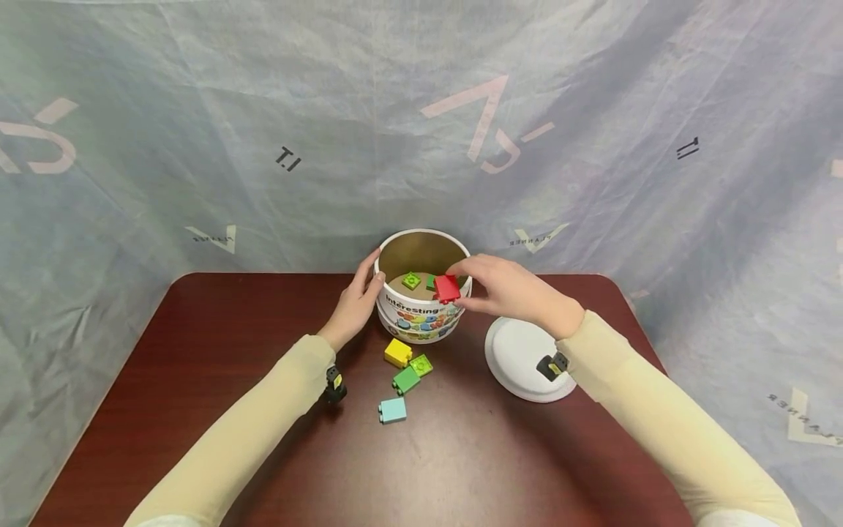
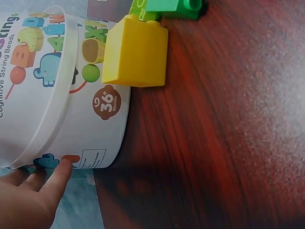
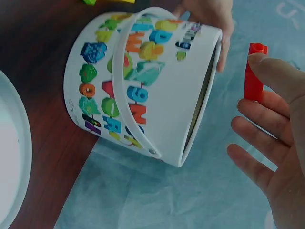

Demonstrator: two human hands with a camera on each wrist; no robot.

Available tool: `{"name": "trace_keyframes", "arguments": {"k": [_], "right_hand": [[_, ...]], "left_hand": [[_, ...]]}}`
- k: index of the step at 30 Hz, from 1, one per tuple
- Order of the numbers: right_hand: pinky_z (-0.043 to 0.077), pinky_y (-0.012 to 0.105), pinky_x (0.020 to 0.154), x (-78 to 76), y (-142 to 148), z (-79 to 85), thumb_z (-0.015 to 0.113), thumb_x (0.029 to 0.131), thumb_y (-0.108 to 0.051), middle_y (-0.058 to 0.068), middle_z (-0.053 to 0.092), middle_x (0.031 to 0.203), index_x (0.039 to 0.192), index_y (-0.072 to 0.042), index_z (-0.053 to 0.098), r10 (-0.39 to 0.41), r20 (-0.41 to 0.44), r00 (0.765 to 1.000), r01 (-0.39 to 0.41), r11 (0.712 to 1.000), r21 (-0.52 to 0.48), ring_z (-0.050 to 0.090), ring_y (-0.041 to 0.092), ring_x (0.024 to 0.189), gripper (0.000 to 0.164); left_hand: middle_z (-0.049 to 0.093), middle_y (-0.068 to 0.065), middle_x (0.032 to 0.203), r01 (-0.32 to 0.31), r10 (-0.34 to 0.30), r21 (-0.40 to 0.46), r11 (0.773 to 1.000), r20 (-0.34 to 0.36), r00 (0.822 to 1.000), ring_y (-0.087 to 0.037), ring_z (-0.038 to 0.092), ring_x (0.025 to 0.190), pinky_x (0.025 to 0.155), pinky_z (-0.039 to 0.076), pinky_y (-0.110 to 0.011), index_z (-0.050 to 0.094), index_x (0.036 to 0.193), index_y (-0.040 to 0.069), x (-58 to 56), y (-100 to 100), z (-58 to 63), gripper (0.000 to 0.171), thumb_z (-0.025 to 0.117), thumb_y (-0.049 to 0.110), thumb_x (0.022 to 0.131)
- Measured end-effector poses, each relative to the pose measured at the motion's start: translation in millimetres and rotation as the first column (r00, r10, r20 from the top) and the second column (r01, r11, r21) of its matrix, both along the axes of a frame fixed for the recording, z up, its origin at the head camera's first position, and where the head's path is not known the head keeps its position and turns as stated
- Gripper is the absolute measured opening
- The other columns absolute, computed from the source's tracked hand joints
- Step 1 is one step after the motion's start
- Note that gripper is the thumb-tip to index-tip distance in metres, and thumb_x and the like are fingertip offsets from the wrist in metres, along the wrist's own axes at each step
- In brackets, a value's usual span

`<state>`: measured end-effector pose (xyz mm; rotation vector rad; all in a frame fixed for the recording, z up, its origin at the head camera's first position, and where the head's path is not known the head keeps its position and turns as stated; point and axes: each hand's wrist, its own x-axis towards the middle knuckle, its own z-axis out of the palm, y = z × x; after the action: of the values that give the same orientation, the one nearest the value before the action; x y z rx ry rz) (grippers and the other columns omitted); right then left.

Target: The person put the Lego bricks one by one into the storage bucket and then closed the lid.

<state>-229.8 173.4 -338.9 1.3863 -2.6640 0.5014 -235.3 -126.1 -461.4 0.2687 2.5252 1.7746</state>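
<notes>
A round white bucket (image 1: 421,311) with colourful print stands at the back of the table. My left hand (image 1: 356,304) rests against its left side, fingers extended along the wall and thumb near the rim. With thumb and fingers my right hand (image 1: 510,289) pinches a red toy building brick (image 1: 447,288), held over the bucket's near right rim. Inside the bucket lie a light green brick (image 1: 411,280) and a green brick (image 1: 431,282), partly hidden behind the red one. The right wrist view shows the red brick (image 3: 255,71) between thumb and fingertips, apart from the bucket's opening.
In front of the bucket lie a yellow brick (image 1: 398,353), a light green brick (image 1: 421,365), a green brick (image 1: 406,380) and a pale blue brick (image 1: 393,410). A white lid (image 1: 520,355) lies at right, below the right wrist. A grey cloth (image 1: 369,146) hangs behind the table.
</notes>
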Motion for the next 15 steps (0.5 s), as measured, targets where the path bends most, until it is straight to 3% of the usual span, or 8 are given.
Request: {"name": "trace_keyframes", "arguments": {"k": [5,10,15], "right_hand": [[0.054,0.039,0.084,-17.4,-6,4.9,0.083,0.091,-0.025,0.009,0.071,0.117,0.126,-0.005,0.069,-0.05,0.012,0.999,0.049,0.999,0.022,0.062,0.022,0.096,0.043],[0.053,0.044,0.092,-32.7,-12,8.4,0.082,0.092,-0.024,0.012,0.07,0.118,0.125,-0.003,0.068,-0.068,0.016,0.998,0.068,0.997,0.034,0.063,0.027,0.105,0.041],[0.053,0.047,0.095,-42.3,-16,5.4,0.082,0.092,-0.022,0.015,0.07,0.119,0.125,-0.001,0.068,-0.091,0.038,0.995,0.089,0.995,0.036,0.064,0.03,0.108,0.042]], "left_hand": [[0.027,-0.004,0.171,-0.009,0.009,0.016,1.0,-0.002,1.0,-0.029,0.038,0.151,0.121,0.034,-0.051,0.019,0.165,0.046,1.3,1,-0.2,0.057,0.042,0.045,0.112],[0.033,-0.011,0.168,-0.016,0.016,0.029,0.999,-0.008,1.0,-0.029,0.039,0.15,0.12,0.034,-0.052,0.019,0.165,0.046,0.3,3,0.2,0.057,0.041,0.043,0.113],[0.028,-0.006,0.17,-0.017,0.017,0.026,1.0,-0.004,1.0,-0.029,0.039,0.151,0.12,0.034,-0.052,0.019,0.165,0.046,2.4,5,-1.4,0.057,0.041,0.044,0.113]]}}
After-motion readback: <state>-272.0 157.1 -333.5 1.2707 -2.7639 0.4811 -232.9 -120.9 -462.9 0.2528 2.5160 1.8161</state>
